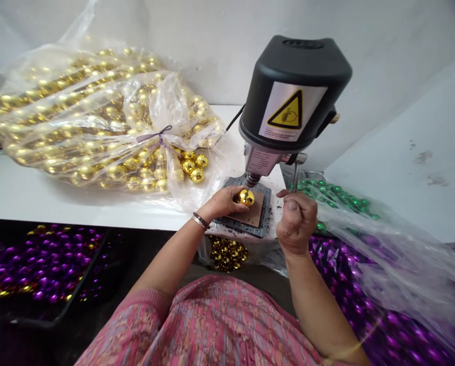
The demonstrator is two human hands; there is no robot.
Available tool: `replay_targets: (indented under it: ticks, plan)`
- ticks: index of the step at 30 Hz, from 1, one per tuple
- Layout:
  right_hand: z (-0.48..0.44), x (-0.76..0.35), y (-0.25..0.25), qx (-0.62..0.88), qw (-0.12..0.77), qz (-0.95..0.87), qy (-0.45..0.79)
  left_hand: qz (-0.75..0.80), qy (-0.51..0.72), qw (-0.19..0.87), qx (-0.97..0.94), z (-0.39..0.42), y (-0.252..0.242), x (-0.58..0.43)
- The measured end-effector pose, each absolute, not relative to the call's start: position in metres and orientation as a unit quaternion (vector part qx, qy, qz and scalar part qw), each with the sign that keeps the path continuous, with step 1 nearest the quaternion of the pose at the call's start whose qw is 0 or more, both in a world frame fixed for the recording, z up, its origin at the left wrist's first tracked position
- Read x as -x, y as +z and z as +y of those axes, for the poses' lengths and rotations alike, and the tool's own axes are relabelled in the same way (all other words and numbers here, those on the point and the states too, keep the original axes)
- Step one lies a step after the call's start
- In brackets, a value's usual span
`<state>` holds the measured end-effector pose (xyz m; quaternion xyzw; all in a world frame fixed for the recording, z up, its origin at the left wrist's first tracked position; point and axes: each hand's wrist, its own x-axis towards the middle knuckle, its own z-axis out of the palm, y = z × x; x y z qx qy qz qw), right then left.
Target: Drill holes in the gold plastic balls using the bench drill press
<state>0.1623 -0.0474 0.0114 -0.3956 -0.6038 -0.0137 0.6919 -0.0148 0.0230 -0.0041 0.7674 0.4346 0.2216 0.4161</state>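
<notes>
Relative to the black-housed bench drill [292, 91], the person's left hand [222, 202] curls around a shiny gold round bauble [246, 197], steadying it beneath the metal chuck [252, 179] and thin bit [247, 189], while the right hand [296, 221] closes in a fist on the slim steel feed lever [295, 178].

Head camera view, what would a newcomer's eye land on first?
The black bench drill stands at the centre, its yellow warning label facing the camera, with a shiny gold ball held under the bit by the left hand. A big clear bag of gold balls fills the left side, and purple balls shine in a tray at lower left.
</notes>
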Motion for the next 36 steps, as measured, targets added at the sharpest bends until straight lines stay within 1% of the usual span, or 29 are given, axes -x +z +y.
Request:
replay_targets:
  ticks: [3, 6, 8, 10, 12, 16, 18, 20, 22, 23, 25, 27, 29, 32, 34, 36]
  plan:
    - [-0.052, -0.16, 0.025, 0.401, 0.697, -0.594, -0.013, 0.442, 0.217, 0.421, -0.762, 0.021, -0.004, 0.014]
    - [-0.058, -0.155, 0.06, 0.46, 0.689, -0.56, -0.013, 0.457, 0.218, 0.405, -0.761, 0.016, -0.001, 0.014]
    - [-0.06, -0.153, 0.085, 0.499, 0.691, -0.523, 0.004, 0.466, 0.223, 0.384, -0.765, 0.01, 0.005, 0.016]
    - [-0.06, -0.152, 0.102, 0.499, 0.698, -0.512, 0.044, 0.466, 0.223, 0.37, -0.772, 0.002, 0.011, 0.022]
    - [-0.059, -0.152, 0.108, 0.498, 0.704, -0.502, 0.072, 0.453, 0.199, 0.375, -0.784, -0.006, 0.017, 0.032]
    - [-0.059, -0.151, 0.106, 0.515, 0.698, -0.492, 0.076, 0.396, 0.115, 0.433, -0.801, -0.015, 0.023, 0.051]
    - [-0.06, -0.15, 0.105, 0.513, 0.701, -0.489, 0.076, 0.412, 0.131, 0.427, -0.794, -0.01, 0.023, 0.06]
    - [-0.062, -0.15, 0.105, 0.511, 0.701, -0.491, 0.078, 0.487, 0.197, 0.362, -0.77, 0.004, 0.022, 0.068]
    - [-0.064, -0.151, 0.105, 0.514, 0.692, -0.5, 0.077, 0.591, 0.259, 0.246, -0.723, 0.023, 0.019, 0.076]
    - [-0.064, -0.151, 0.105, 0.516, 0.687, -0.506, 0.073, 0.642, 0.265, 0.183, -0.696, 0.033, 0.017, 0.08]
    - [-0.065, -0.152, 0.103, 0.52, 0.678, -0.516, 0.059, 0.7, 0.225, 0.11, -0.669, 0.049, 0.013, 0.087]
    - [-0.065, -0.153, 0.101, 0.518, 0.674, -0.525, 0.043, 0.705, 0.158, 0.089, -0.685, 0.058, 0.008, 0.093]
    - [-0.065, -0.153, 0.099, 0.51, 0.675, -0.532, 0.03, 0.694, 0.109, 0.083, -0.707, 0.061, 0.003, 0.097]
    - [-0.065, -0.154, 0.097, 0.493, 0.677, -0.546, 0.02, 0.687, 0.101, 0.088, -0.714, 0.058, -0.001, 0.099]
    - [-0.065, -0.155, 0.096, 0.488, 0.672, -0.557, 0.017, 0.661, 0.137, 0.131, -0.726, 0.054, -0.001, 0.097]
    - [-0.065, -0.155, 0.095, 0.488, 0.669, -0.56, 0.016, 0.612, 0.203, 0.212, -0.735, 0.047, 0.0, 0.093]
